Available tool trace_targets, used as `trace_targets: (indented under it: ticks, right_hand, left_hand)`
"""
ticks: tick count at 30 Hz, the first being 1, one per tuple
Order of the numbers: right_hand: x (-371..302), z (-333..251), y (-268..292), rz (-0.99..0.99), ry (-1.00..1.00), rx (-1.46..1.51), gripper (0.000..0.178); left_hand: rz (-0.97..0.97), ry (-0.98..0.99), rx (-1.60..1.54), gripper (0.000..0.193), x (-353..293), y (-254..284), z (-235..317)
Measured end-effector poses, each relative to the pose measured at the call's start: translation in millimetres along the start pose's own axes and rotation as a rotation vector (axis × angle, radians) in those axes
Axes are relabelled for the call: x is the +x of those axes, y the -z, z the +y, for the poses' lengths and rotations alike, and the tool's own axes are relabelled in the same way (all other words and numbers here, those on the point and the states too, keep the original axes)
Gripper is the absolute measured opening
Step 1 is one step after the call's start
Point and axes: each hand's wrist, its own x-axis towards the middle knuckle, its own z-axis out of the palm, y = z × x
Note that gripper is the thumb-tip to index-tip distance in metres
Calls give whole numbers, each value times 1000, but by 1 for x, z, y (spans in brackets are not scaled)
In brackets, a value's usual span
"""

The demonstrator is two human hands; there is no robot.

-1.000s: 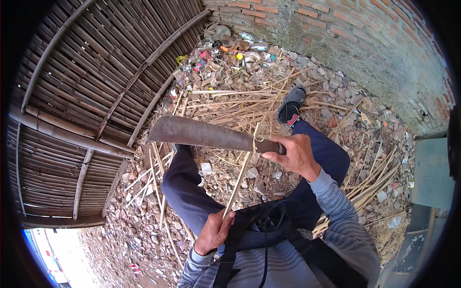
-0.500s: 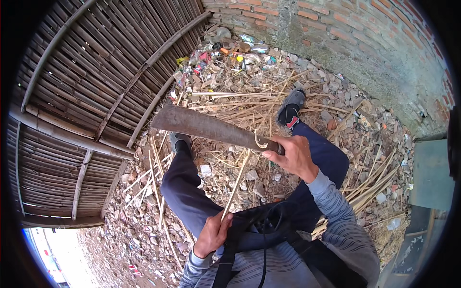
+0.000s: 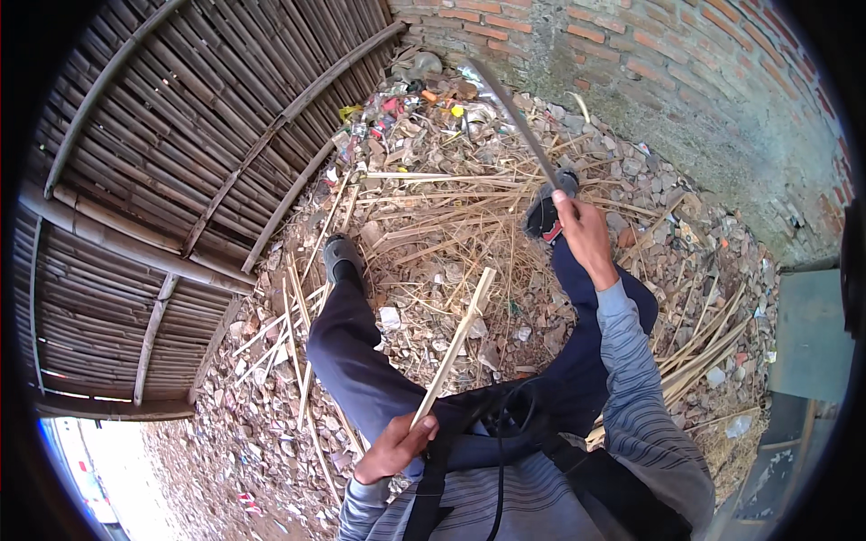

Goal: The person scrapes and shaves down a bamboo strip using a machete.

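Note:
Close to my lap, my left hand [image 3: 397, 445] is closed around the lower end of a pale bamboo strip [image 3: 458, 341], which slants up and to the right over the ground between my legs. My right hand [image 3: 585, 233] is stretched forward above my right foot, wrapped round a machete [image 3: 519, 119]. The machete's handle is mostly hidden by my fingers. Its dark blade points away and to the left, seen nearly edge-on and apart from the strip. A small pale curled shaving [image 3: 580, 106] is in front of the brick wall, to the right of the blade.
Split bamboo strips [image 3: 451, 194] lie across the rubble beyond my feet, with a bundle [image 3: 708, 347] at right and others [image 3: 298, 334] at left. A bamboo slat wall [image 3: 180, 135] rises at left, a brick wall [image 3: 667, 81] ahead. Litter [image 3: 415, 104] fills the far corner.
My right hand has swung the machete forward and right, away from the strip, turning the blade edge-on. The curled shaving has come off toward the wall. The strip now shows its broader face.

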Motion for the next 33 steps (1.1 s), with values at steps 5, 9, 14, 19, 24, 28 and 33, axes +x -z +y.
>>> trace_targets:
  ticks: [5,9,14,19,24,28,33]
  right_hand:
    - [-48,-2,-16,-162,-194,511,67]
    - [-90,-18,-23,-171,192,221,79]
    - [-117,-54,-20,-267,508,-90,73]
    - [-122,-67,-20,-265,680,-187,67]
    - [-100,-66,-5,-218,570,-289,67]
    - [-108,-76,-4,-287,544,-259,66]
    - [-120,-77,-13,-333,589,-215,64]
  left_hand:
    - [-136,101,-352,41,9,17,-1]
    - [-272,159,-497,43,23,20,-1]
    - [-313,186,-529,46,34,16,12]
    - [-313,216,-473,49,35,14,8]
    - [-362,228,-502,45,23,18,1]
    - [-366,184,-485,46,24,18,3]
    - [-369,197,-454,47,31,16,10]
